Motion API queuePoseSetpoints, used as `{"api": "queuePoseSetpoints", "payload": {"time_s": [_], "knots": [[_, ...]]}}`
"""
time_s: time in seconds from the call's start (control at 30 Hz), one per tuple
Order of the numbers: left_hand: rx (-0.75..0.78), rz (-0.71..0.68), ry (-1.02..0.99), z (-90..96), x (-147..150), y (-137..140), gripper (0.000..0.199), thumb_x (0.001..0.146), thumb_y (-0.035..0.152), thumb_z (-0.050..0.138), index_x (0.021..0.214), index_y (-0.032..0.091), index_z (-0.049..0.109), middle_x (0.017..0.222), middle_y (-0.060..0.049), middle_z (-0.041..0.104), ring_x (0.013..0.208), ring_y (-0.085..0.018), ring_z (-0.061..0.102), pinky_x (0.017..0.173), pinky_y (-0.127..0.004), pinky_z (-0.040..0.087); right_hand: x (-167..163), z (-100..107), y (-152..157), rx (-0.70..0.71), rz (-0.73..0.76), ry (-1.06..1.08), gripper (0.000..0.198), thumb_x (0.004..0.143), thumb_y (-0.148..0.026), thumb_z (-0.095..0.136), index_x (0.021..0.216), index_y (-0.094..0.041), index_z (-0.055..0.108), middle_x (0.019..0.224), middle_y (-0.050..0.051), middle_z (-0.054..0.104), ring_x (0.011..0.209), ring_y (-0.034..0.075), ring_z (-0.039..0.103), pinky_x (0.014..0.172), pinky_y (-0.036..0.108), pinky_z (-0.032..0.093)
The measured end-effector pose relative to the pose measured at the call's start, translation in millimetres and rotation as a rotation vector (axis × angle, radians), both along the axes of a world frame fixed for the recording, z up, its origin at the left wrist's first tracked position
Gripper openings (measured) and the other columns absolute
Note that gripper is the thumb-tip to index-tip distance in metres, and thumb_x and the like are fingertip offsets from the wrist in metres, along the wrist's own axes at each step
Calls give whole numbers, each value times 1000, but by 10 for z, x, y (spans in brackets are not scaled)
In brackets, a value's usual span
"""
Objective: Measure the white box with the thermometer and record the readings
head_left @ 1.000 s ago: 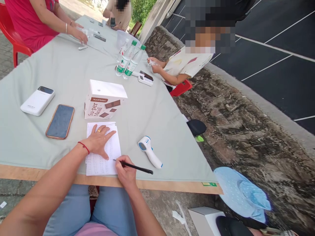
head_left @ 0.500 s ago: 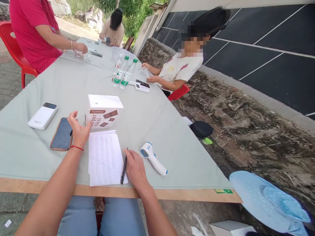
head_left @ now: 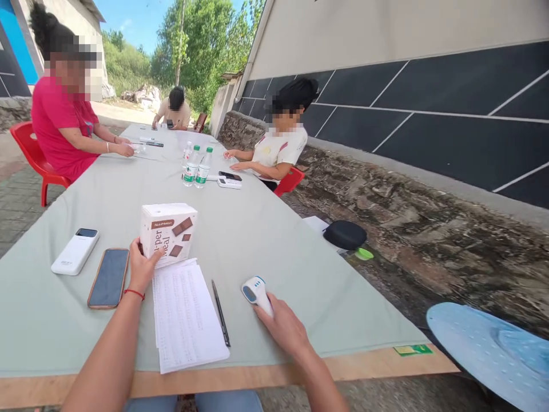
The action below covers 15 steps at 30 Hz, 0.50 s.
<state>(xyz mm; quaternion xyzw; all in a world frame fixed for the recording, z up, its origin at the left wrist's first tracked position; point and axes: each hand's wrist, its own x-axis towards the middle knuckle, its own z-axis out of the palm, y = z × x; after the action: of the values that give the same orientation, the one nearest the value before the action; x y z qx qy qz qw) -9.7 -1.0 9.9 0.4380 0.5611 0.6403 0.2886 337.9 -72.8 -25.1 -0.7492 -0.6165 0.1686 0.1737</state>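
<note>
Head view: left grip (head_left: 143,269) around "NutriMotion" "Meal" box (head_left: 171,232), right grip (head_left: 286,325) around white thermometer (head_left: 257,293)

A cloth-covered table (head_left: 257,229) bears papers (head_left: 189,320), a pen (head_left: 221,312), a phone (head_left: 108,278), a power bank (head_left: 76,252) and green-capped bottles (head_left: 202,173).

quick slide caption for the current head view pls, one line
Left hand holding a NutriMotion box, right hand on a handheld thermometer, with pen and printed sheets between them.

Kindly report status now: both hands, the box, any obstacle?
Left hand gripping white cardboard box. Right hand around white plastic thermometer. Slim black pen between hands, probably not blocking.
</note>
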Motion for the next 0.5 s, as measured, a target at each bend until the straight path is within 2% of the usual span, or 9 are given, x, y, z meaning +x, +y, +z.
{"api": "queuePoseSetpoints", "payload": {"time_s": [0.13, 0.17, 0.23, 0.33, 0.5], "knots": [[-59, -71, -177, 80, 85, -113, 61, 66, 46, 76, 112, 16, 50, 115, -12, 61, 103, -25, 60, 89, -39, 47, -408, 222, -170, 169, -103, 587, 31, 71, -46, 57, 88, -20, 61, 69, 2, 59, 64, 20, 53, 60, 31, 40], [-75, -111, -203, 87, 114, -137, 59, 67, 48, 75, 111, 16, 51, 115, -12, 61, 103, -26, 61, 88, -39, 48, -556, 291, -238, 198, -92, 724, 32, 71, -49, 57, 83, -20, 60, 65, 1, 57, 62, 19, 51, 59, 31, 40], [-114, -188, -223, 96, 164, -175, 59, 68, 49, 75, 110, 15, 53, 114, -13, 63, 102, -26, 62, 87, -39, 49, -861, 427, -376, 173, 21, 976, 31, 74, -50, 57, 75, -19, 57, 62, 0, 55, 60, 17, 50, 61, 30, 41], [-168, -253, -194, 133, 202, -205, 60, 64, 47, 78, 107, 14, 54, 109, -13, 66, 101, -27, 63, 86, -40, 49, -1261, 580, -512, 104, 143, 1154, 29, 76, -46, 59, 69, -19, 54, 60, -2, 53, 60, 15, 48, 61, 27, 39], [-229, -284, -141, 212, 170, -186, 58, 63, 49, 78, 103, 14, 54, 107, -12, 67, 98, -26, 64, 85, -40, 50, -1667, 628, -438, 52, 104, 1291, 22, 73, -39, 59, 66, -19, 52, 54, -3, 52, 53, 12, 45, 56, 25, 36]]}}
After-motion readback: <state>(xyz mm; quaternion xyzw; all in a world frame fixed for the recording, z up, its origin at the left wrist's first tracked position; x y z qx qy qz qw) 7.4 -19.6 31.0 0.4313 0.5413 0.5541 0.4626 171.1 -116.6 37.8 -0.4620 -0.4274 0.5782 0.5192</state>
